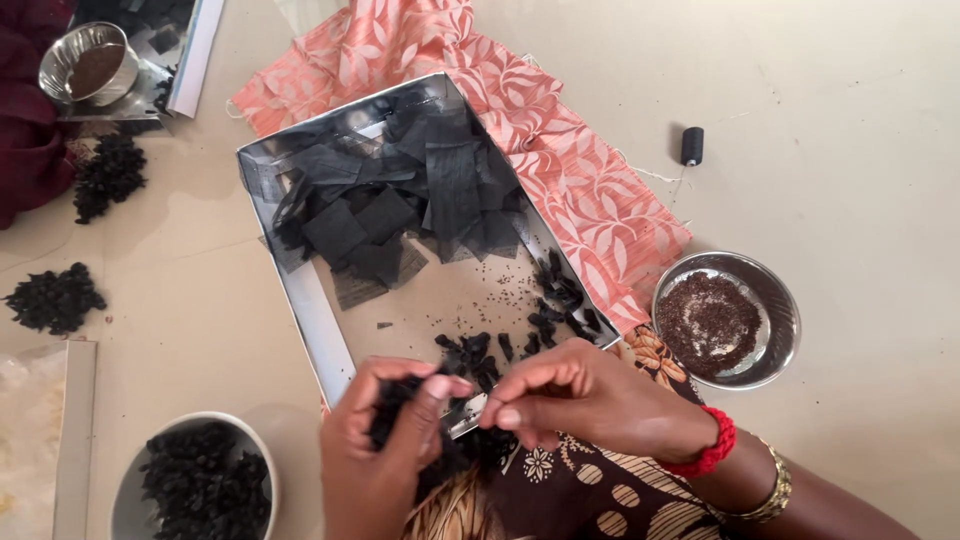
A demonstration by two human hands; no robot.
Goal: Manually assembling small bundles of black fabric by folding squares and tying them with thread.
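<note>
1. Low in the frame's centre, the left hand [385, 450] is curled shut around a small black mesh bundle [392, 405], held up close to the body where both hands can reach it.
2. Just right of it, the right hand [580, 395] pinches thumb and forefinger together at the bundle's top, as if gripping its neck; whether thread is held I cannot tell.
3. Behind the hands, a shallow tray [300, 290] keeps black mesh squares [400, 195] and finished bundles within easy reach.
4. At right, a steel bowl of dark seeds [725, 320] sits beside the working hand; a black thread spool [692, 145] stands at upper right.
5. At lower left, a white bowl [195, 485] collects dark pieces.
</note>
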